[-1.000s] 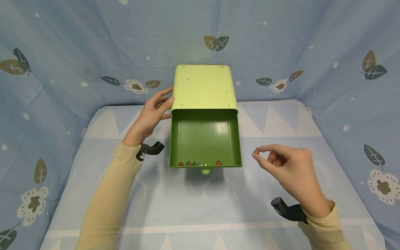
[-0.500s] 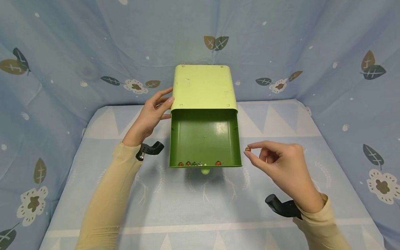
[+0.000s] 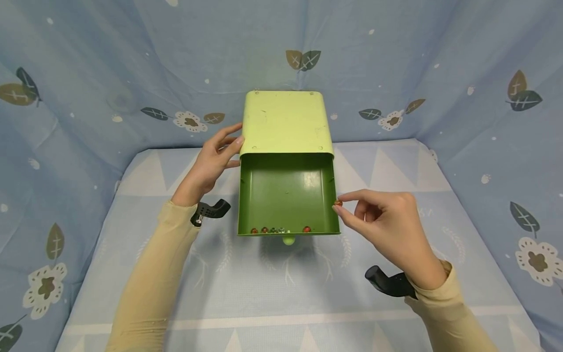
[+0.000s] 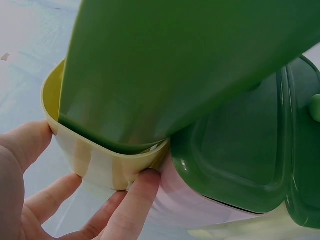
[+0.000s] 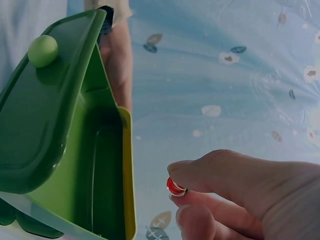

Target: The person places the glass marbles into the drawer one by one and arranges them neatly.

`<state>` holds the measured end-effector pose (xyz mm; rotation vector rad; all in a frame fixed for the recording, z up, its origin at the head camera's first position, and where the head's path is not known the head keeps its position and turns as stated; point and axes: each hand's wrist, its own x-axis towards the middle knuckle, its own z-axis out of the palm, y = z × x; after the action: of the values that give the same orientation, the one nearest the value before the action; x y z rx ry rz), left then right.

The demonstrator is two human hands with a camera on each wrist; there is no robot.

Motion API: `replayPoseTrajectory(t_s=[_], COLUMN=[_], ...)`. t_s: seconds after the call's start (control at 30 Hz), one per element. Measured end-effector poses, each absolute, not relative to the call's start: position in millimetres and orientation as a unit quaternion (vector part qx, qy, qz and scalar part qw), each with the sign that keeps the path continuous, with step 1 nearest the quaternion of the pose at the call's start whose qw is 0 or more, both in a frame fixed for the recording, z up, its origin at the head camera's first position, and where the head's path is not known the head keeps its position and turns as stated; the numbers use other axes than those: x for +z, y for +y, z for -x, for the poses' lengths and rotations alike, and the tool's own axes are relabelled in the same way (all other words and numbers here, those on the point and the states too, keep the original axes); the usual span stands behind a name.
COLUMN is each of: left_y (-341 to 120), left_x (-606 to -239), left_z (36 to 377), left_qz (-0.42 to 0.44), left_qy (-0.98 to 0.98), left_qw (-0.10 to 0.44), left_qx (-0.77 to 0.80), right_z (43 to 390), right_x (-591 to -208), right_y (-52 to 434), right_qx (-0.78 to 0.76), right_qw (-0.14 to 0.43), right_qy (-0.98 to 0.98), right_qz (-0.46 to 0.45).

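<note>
Nearest you, a black strap mount [image 3: 387, 285] sits at your right wrist above the patterned blue tablecloth [image 3: 281, 303]. Your right hand [image 3: 387, 225] is raised just right of the open drawer, with thumb and forefinger pinching a small red bead [image 3: 337, 202] that sits right at the drawer's right wall, about level with its rim. The right wrist view shows the same bead [image 5: 176, 187] clamped between the fingertips [image 5: 187, 172], red with a pale streak, and the drawer's round light-green knob [image 5: 42, 50] off to the left.

The dark green drawer [image 3: 288, 195] is pulled out toward you from its casing. Along its near edge lie several small beads [image 3: 272, 230], red-brown ones at the left, some clear or greenish ones in the middle, and one red bead [image 3: 307, 229] further right. The knob [image 3: 288, 240] pokes out just below the front.

Further back, your left hand [image 3: 211, 164] rests against the left side of the pale green casing [image 3: 285, 122], fingers loosely curved around its front corner; the left wrist view shows the fingertips [image 4: 142, 182] touching the casing's [image 4: 100, 165] rim. Behind it rises the leaf-printed blue backdrop [image 3: 132, 73].
</note>
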<state>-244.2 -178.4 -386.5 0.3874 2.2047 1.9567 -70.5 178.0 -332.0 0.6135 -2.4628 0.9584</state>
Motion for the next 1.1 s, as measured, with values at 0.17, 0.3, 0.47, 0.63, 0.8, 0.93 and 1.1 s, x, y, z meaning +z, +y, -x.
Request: replayPoseTrajectory(t_s=[0.17,0.3,0.47,0.63,0.8,0.93,1.1], left_y=[-178.8,-179.1,-178.9,-178.1,-178.1,-178.3,-178.6], left_x=[-386.7,-387.7,-387.8,-387.6,-387.5,-387.6,-387.9], left_z=[243.8,244.7,244.7,244.2,244.1,244.9,244.7], left_qz=[-0.130,-0.130,-0.133,-0.132,-0.130,-0.130,-0.129], left_qy=[0.738,0.737,0.739,0.738,0.738,0.739,0.739], left_qw=[0.084,0.084,0.087,0.084,0.081,0.081,0.081], left_qx=[0.657,0.658,0.654,0.656,0.657,0.656,0.656], right_z=[74.7,79.2,85.3,90.5,95.8,101.4,110.9], right_x=[-329.4,-327.7,-326.6,-326.7,-327.0,-326.3,-326.1], right_y=[174.1,169.6,163.7,159.2,155.5,152.4,147.3], right_qx=[0.344,0.352,0.367,0.384,0.386,0.387,0.390], right_qw=[0.214,0.212,0.207,0.200,0.192,0.187,0.180], right_qy=[-0.886,-0.882,-0.878,-0.875,-0.875,-0.875,-0.873], right_qz=[-0.226,-0.232,-0.228,-0.218,-0.220,-0.223,-0.231])
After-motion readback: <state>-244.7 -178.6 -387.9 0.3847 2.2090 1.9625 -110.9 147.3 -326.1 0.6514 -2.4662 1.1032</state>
